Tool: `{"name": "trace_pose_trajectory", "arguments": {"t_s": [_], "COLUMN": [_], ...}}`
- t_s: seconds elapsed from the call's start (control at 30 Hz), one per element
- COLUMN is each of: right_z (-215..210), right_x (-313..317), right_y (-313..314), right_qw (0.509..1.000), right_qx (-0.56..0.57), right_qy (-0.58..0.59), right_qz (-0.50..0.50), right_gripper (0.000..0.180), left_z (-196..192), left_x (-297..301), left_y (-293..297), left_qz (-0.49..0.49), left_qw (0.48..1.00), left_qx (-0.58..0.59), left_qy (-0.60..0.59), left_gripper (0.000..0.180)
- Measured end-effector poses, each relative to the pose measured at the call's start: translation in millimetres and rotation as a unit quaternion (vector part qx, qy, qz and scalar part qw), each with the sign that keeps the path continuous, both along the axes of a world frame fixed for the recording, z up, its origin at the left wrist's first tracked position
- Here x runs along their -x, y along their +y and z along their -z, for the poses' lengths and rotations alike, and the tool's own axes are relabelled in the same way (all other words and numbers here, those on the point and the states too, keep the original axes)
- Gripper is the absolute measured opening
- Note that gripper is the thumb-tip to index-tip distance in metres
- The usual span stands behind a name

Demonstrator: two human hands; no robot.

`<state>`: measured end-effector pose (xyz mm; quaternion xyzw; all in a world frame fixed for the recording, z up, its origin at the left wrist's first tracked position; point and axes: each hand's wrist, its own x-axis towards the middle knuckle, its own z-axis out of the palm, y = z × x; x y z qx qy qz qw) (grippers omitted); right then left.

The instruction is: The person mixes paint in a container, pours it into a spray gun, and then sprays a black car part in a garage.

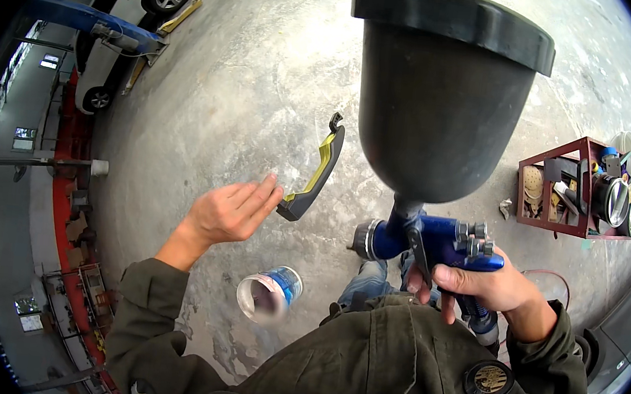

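Observation:
In my right hand [479,287] is a blue spray gun [441,241], with fingers wrapped round its grip. A big black paint cup [444,110] with a lid sits upright on top of the gun, and the nozzle points left. My left hand [233,215] pinches the lower end of a car door handle [323,171], dark outside and yellow-green on its inner side. It is held up left of the cup, apart from the nozzle. Below my left hand is an open can [269,294] with a blue and white side, its inside stained dark.
A dark red metal cart [589,191] full of cans and tools stands at the right. A red hose [557,278] runs near my right forearm. At the far left a white car [127,16] stands by a blue lift arm [91,23]. A grey car panel [619,344] lies close at lower right.

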<state>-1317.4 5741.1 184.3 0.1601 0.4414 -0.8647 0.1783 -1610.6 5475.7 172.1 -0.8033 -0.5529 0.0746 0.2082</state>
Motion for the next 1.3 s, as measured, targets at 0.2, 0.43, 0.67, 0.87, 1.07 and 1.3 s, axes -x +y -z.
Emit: {"name": "trace_pose_trajectory", "arguments": {"t_s": [0.2,0.43,0.67,0.87,1.07,1.3], "right_z": [9.2,3.1,27.4,57.8,75.6,47.8], "right_x": [11.5,19.5,39.9,75.3,50.6,61.0], "right_y": [24.4,22.4,41.4,66.2,49.1,31.7], "right_qw": [0.985,0.997,0.986,0.968,0.973,0.959], "right_qx": [-0.127,-0.08,-0.166,-0.23,-0.209,-0.265], "right_qy": [-0.025,-0.014,-0.009,-0.043,-0.049,-0.049], "right_qz": [0.114,0.011,0.026,0.091,0.08,-0.081], "right_gripper": [0.038,0.036,0.032,0.031,0.04,0.045], "left_z": [-2.6,-1.9,-7.1,-3.9,33.7,86.3], "left_x": [0.3,1.9,0.2,1.0,-0.8,-17.1], "left_y": [-0.9,6.6,13.0,-16.2,-41.9,-35.9], "left_qz": [0.019,0.05,0.058,0.021,0.009,-0.023], "left_qw": [1.0,0.998,0.996,0.999,0.998,0.997], "left_qx": [0.014,0.045,0.06,0.037,-0.032,-0.07], "left_qy": [0.001,0.017,0.019,-0.009,-0.057,-0.036], "left_gripper": [0.027,0.026,0.025,0.022,0.021,0.008]}}
